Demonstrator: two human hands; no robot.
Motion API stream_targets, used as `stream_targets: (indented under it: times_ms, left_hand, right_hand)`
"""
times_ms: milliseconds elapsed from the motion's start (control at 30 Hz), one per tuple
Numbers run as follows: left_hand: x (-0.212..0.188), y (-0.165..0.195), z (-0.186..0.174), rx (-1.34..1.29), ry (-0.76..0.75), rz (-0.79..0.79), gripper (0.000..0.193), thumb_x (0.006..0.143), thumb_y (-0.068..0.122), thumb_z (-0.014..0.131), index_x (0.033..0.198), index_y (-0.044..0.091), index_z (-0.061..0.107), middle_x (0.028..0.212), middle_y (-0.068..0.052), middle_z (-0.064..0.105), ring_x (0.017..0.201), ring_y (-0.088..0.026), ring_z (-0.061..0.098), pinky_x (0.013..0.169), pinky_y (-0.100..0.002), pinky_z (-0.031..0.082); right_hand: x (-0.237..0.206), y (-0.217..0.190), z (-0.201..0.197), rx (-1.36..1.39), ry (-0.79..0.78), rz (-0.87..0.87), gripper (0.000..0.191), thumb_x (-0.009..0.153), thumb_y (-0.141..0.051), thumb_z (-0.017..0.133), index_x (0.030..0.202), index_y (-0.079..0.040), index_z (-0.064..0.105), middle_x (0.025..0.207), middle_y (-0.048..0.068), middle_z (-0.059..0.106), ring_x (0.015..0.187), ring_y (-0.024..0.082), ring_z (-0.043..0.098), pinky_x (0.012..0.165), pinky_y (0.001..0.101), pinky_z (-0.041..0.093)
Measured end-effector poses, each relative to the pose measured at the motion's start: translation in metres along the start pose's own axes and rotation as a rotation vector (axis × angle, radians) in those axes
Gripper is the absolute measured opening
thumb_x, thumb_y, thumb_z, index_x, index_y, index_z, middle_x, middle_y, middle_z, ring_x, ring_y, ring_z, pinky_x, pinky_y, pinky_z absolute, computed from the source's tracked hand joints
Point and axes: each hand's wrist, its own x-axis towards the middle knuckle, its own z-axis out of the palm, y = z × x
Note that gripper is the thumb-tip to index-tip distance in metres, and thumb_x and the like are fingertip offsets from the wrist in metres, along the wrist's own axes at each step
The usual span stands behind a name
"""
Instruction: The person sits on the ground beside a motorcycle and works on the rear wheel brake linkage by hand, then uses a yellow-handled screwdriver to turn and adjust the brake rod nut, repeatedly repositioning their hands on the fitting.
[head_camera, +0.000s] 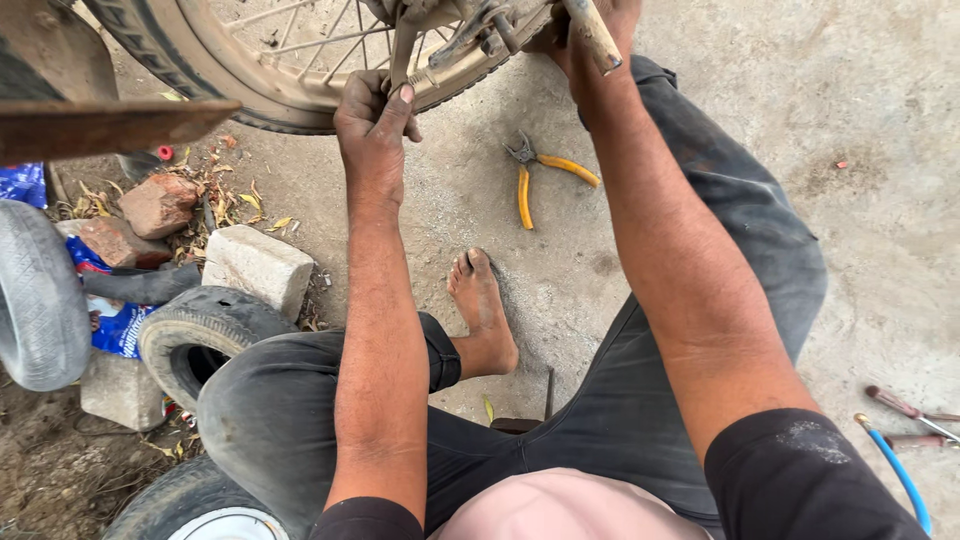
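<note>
The left hand is clenched on a thin metal bracket at the dusty spoked wheel. The right hand grips a wooden tool handle. Yellow-handled pliers lie on the concrete floor.

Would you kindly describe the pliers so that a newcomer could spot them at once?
Start at the spoked wheel at the top of the view, then drop to the bare concrete ground just below it, between the person's two forearms. The pliers lie there, open: dark metal jaws, and the only bright yellow handles in sight.
</note>
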Motion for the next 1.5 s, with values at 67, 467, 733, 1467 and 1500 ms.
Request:
stream_targets:
  times_ms: [67,467,733,1467,1500]
  left_hand:
    - [0.0,-0.005,0.006,-0.043,0.019,0.005,0.021,0.095,0.016,0.081,0.101,0.008,0.063,0.082,-0.002,0.066,0.068,-0.009,0.061,0.057,-0.026,0.057]
    - [0.01,-0.028,0.022,0.085,0.199,0.069,0.016,0.088,-0.001,0.073,0.089,0.007,0.06,0.077,-0.002,0.063,0.058,-0.009,0.058,0.048,-0.026,0.052]
    - [0.013,-0.029,0.019,0.141,0.248,0.175,0.02,0.084,-0.003,0.064,0.082,0.012,0.051,0.074,0.002,0.051,0.057,-0.006,0.043,0.048,-0.024,0.043]
    - [-0.01,-0.068,0.037,0.486,0.272,0.284,0.027,0.101,0.031,0.069,0.098,0.006,0.075,0.083,-0.002,0.071,0.072,-0.013,0.067,0.062,-0.031,0.058]
    - [-0.008,-0.067,0.036,0.566,0.278,0.356,0.026,0.102,0.031,0.07,0.1,0.005,0.074,0.087,-0.003,0.073,0.077,-0.014,0.069,0.066,-0.031,0.06]
  right_hand:
    - [-0.01,-0.004,0.004,0.528,0.046,0.355,0.028,0.102,-0.031,0.062,0.095,-0.004,0.063,0.081,0.006,0.067,0.069,0.02,0.067,0.062,0.0361,0.061]
    - [-0.039,-0.007,0.041,0.409,0.014,0.479,0.046,0.101,-0.052,0.059,0.101,-0.006,0.061,0.078,0.005,0.07,0.066,0.013,0.068,0.057,0.0298,0.054]
    - [-0.073,-0.02,0.086,0.572,-0.127,0.517,0.035,0.101,-0.039,0.062,0.095,-0.005,0.067,0.077,0.006,0.071,0.061,0.013,0.067,0.052,0.0308,0.055]
    - [-0.102,-0.032,0.1,0.364,-0.245,0.506,0.027,0.104,-0.023,0.061,0.087,-0.004,0.067,0.068,0.004,0.066,0.055,0.008,0.058,0.046,0.0261,0.048]
    - [-0.102,-0.033,0.101,0.344,-0.243,0.511,0.028,0.105,-0.023,0.06,0.087,-0.003,0.066,0.068,0.005,0.066,0.055,0.008,0.059,0.047,0.0267,0.05]
